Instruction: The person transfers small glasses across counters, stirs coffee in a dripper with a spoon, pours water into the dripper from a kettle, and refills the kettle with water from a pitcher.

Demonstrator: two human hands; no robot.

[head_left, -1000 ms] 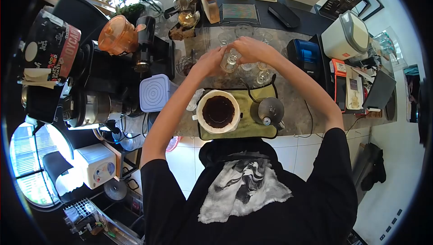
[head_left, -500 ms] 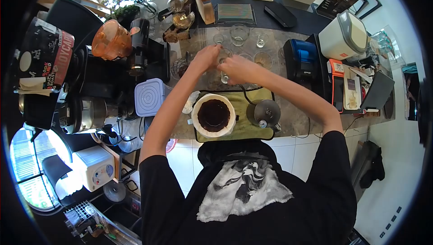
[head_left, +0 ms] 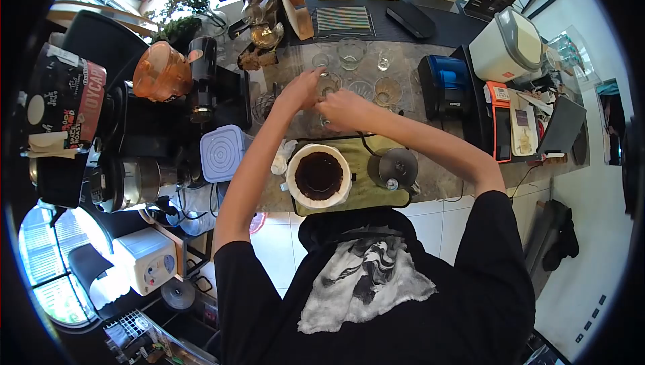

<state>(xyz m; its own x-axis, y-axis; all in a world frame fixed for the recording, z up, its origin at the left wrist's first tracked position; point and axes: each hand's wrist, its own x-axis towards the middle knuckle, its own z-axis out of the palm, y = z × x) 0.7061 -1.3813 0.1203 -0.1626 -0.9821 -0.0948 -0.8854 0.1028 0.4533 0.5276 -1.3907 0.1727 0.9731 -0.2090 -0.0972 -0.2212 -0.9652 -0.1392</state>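
Observation:
Over the far half of the counter, my left hand (head_left: 305,89) has its fingers closed at the rim of a clear glass (head_left: 330,84). My right hand (head_left: 342,109) is curled beside it, and part of a small glass (head_left: 326,122) shows under its fingers; the grip itself is mostly hidden. More glasses stand around the hands: a wide glass (head_left: 351,54), a small clear glass (head_left: 383,61) and a tinted-looking glass (head_left: 388,91). Nearer my body is a dripper with a white paper filter (head_left: 291,180) holding dark wet coffee grounds (head_left: 318,175).
A gooseneck kettle (head_left: 396,169) stands right of the dripper on a green mat (head_left: 366,197). To the left are a lidded square container (head_left: 224,154) and an orange bowl (head_left: 162,71). A blue-and-black machine (head_left: 445,81) stands right, near a white bin (head_left: 505,46).
The view has shifted slightly. My right hand and the small glass under it have come a little left and nearer. My left hand stays at the glass rim.

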